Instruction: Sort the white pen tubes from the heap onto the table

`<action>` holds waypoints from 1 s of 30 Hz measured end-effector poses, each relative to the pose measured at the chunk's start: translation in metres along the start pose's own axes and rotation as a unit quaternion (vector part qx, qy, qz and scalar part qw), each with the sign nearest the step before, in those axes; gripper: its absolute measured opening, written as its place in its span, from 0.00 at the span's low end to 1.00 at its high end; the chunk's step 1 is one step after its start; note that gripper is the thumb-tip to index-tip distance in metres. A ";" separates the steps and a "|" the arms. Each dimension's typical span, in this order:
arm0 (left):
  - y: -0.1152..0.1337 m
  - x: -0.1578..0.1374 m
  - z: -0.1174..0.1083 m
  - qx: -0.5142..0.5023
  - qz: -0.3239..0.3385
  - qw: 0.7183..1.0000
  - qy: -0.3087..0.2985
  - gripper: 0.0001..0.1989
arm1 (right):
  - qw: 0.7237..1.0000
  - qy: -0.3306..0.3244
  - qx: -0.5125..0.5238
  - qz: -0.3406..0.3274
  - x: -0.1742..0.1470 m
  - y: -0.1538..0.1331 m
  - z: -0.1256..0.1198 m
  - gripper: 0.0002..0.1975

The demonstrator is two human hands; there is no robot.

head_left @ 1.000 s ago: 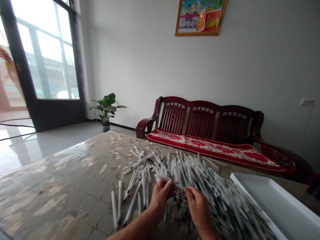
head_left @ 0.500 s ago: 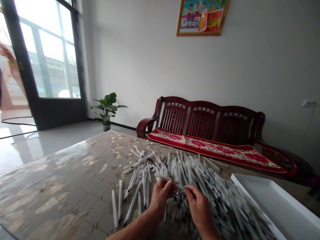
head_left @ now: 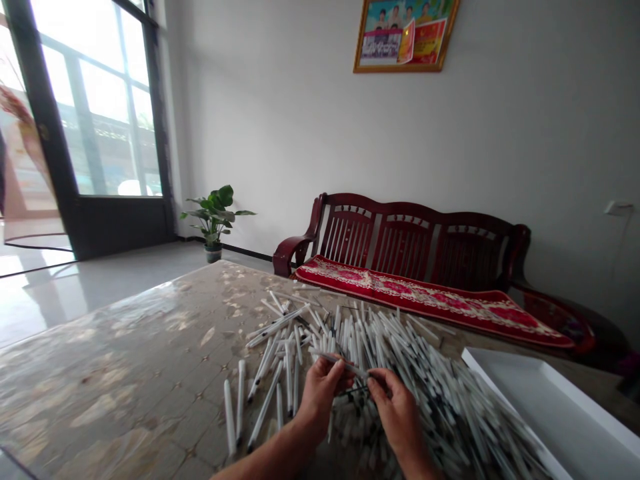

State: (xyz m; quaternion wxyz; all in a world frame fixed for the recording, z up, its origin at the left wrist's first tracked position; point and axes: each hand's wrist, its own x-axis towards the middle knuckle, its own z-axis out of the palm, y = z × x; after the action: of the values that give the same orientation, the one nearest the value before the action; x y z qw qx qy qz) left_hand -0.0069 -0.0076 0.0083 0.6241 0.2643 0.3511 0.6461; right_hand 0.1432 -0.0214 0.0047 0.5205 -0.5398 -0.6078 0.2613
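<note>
My left hand is closed on a whitish pen, which slants down toward the right above the heap. At the pen's right end, the fingers of my right hand are pinched together and touch it. A thin dark piece shows just below the pen between both hands; I cannot make out what it is. Under and behind my hands lies a large heap of white translucent pens, many with dark tips. Several loose pens lie left of my left hand.
A shallow white box stands at the right of the patterned table. Behind the table is a dark red wooden bench with a red floral cover. A potted plant stands on the floor by the glass door.
My right hand has shifted very slightly at the pen's right end. My left hand and the heap look the same.
</note>
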 end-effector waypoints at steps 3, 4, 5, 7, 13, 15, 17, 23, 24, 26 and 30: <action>0.000 -0.001 0.000 0.007 0.001 1.000 -0.004 0.26 | 0.999 -0.012 0.016 0.041 0.000 0.003 0.001 0.27; 0.000 -0.001 0.000 0.011 0.001 1.000 -0.006 0.26 | 0.998 -0.024 0.014 0.050 0.000 0.005 0.001 0.28; 0.000 -0.001 0.000 0.016 0.001 1.000 -0.006 0.26 | 0.998 -0.039 0.011 0.052 0.000 0.007 0.001 0.27; 0.001 -0.001 0.000 0.024 0.004 1.000 0.003 0.26 | 0.998 -0.051 0.000 0.046 0.001 0.009 -0.001 0.24; 0.009 -0.002 -0.002 0.085 0.043 0.995 0.000 0.22 | 0.998 -0.020 -0.061 -0.020 0.006 0.004 -0.012 0.12; 0.008 -0.001 -0.004 0.144 0.077 0.986 -0.019 0.20 | 0.996 -0.042 -0.073 -0.040 0.007 0.002 -0.015 0.09; 0.004 0.000 -0.007 0.218 0.123 0.968 -0.027 0.19 | 0.993 -0.063 -0.086 -0.043 0.007 0.000 -0.018 0.08; -0.006 -0.005 -0.010 0.395 0.212 0.893 -0.039 0.13 | 1.000 -0.010 -0.006 0.020 0.006 -0.006 -0.017 0.22; -0.007 -0.007 -0.009 0.406 0.215 0.887 -0.052 0.12 | 0.999 -0.001 0.017 0.031 0.005 -0.008 -0.015 0.24; -0.010 -0.012 -0.005 0.408 0.207 0.885 -0.086 0.11 | 0.998 0.007 0.047 0.031 0.003 -0.011 -0.010 0.26; -0.015 -0.018 0.005 0.336 0.135 0.923 -0.133 0.13 | 0.998 -0.005 0.067 0.016 -0.001 -0.015 -0.003 0.26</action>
State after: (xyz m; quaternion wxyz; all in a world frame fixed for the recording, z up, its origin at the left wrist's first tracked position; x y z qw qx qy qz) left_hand 0.0077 -0.0249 0.0013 0.4463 0.5869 0.4219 0.5277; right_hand 0.1405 -0.0273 0.0185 0.5483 -0.5124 -0.5825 0.3123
